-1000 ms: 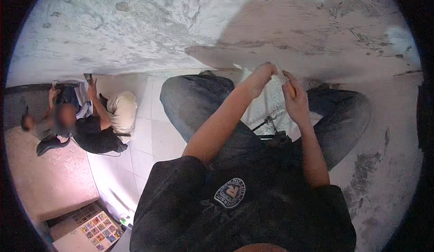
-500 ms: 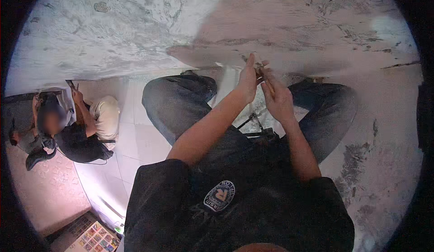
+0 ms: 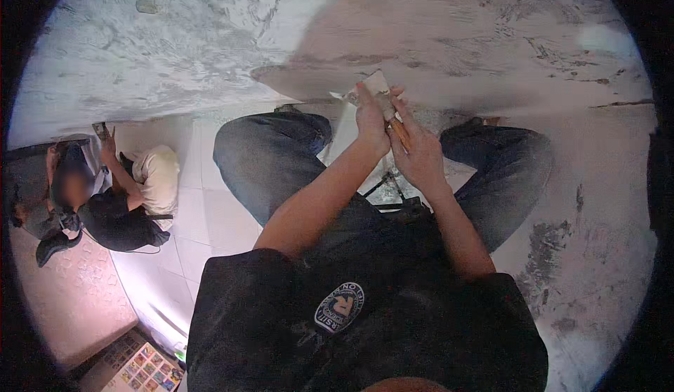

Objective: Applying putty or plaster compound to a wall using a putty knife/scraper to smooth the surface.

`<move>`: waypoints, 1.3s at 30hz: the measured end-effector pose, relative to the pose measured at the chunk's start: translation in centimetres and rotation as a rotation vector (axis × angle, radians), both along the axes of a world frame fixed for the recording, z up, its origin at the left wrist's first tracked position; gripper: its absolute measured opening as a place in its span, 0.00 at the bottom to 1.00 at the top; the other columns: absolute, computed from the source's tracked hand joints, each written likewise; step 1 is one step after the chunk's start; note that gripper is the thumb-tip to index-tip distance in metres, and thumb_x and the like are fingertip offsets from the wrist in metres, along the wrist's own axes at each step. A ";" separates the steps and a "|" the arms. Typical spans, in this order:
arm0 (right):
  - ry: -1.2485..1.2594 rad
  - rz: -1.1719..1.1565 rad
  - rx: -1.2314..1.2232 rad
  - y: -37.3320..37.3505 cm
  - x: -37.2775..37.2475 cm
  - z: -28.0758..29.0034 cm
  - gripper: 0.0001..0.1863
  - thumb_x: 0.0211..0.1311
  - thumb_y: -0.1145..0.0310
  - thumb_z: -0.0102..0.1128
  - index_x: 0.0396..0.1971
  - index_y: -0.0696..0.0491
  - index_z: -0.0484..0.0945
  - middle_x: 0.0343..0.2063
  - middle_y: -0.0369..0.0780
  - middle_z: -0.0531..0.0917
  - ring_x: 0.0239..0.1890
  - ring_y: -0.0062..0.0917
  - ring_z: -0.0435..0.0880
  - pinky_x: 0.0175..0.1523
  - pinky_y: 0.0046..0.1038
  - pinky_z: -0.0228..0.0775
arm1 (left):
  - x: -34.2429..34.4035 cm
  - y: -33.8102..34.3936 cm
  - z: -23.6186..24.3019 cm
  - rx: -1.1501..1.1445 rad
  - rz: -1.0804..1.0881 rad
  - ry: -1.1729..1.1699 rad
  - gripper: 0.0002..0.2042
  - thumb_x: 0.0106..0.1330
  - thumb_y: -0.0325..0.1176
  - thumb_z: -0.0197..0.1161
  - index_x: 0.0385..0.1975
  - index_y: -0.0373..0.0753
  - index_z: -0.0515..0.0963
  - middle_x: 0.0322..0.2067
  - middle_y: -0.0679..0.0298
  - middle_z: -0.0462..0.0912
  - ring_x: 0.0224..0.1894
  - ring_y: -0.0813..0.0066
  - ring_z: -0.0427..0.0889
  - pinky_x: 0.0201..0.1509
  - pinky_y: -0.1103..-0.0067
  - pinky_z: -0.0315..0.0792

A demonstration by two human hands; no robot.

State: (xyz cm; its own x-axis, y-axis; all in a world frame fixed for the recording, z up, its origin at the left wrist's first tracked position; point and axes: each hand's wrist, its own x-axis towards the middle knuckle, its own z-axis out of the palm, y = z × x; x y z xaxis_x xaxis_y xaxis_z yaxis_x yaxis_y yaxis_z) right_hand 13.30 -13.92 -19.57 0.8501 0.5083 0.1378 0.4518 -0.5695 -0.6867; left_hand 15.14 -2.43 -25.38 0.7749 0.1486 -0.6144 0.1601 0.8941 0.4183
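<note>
My right hand is closed around the wooden handle of a putty knife, held up in front of me between my bent knees. My left hand grips the pale, smeared blade from the left, its fingertips on the metal. Both hands are close together, just short of the plastered wall, which is streaked white and grey and carries a broad shadow. Below them, between my legs, lies a pale, dusty sheet with dark straps or bars that I cannot make out clearly.
At left, a co-worker in a dark top and light trousers holds a scraper near the wall; another person is partly visible. Tiled floor, a pinkish padded surface and a sheet of small coloured pictures lie along the left.
My hands have come together and moved left and up, my left hand now on the blade, which is raised and more visible. The co-worker appears further left as the view shifts.
</note>
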 end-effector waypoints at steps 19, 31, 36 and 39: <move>-0.048 0.092 -0.291 0.7 0.8 1.0 0.28 0.61 0.69 0.54 0.64 0.49 0.66 0.36 0.53 0.82 0.34 0.50 0.82 0.38 0.41 0.74 | 0.0 0.3 3.1 0.024 0.122 0.107 0.36 0.68 0.67 0.33 0.40 0.35 0.73 0.29 0.60 0.77 0.32 0.67 0.75 0.39 0.71 0.75; 0.081 0.058 -0.288 0.1 -0.3 1.0 0.23 0.62 0.59 0.52 0.57 0.50 0.71 0.28 0.50 0.82 0.31 0.50 0.80 0.38 0.48 0.71 | -1.0 0.0 2.8 0.021 0.061 0.063 0.27 0.72 0.58 0.41 0.44 0.36 0.68 0.36 0.64 0.71 0.37 0.68 0.70 0.45 0.70 0.69; 0.014 -0.013 -0.077 -1.1 -0.2 1.1 0.24 0.62 0.59 0.52 0.56 0.53 0.70 0.22 0.51 0.80 0.27 0.49 0.80 0.36 0.46 0.71 | -0.9 0.3 1.1 0.055 -0.010 0.008 0.28 0.71 0.59 0.41 0.45 0.35 0.67 0.36 0.63 0.71 0.37 0.69 0.71 0.44 0.73 0.70; 0.050 -0.013 -0.012 -1.2 -0.7 1.4 0.25 0.63 0.59 0.52 0.59 0.53 0.69 0.22 0.50 0.80 0.27 0.48 0.81 0.36 0.45 0.71 | -0.7 1.2 -0.2 0.136 -0.046 -0.062 0.27 0.71 0.58 0.43 0.46 0.36 0.69 0.35 0.62 0.72 0.36 0.69 0.72 0.43 0.73 0.70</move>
State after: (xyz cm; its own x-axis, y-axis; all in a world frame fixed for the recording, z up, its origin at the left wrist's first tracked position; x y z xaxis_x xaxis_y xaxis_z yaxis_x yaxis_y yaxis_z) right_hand 12.58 -15.11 -18.15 0.8625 0.4982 0.0892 0.4095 -0.5833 -0.7015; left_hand 14.45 -1.27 -25.58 0.8186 0.1904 -0.5419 0.1701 0.8207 0.5454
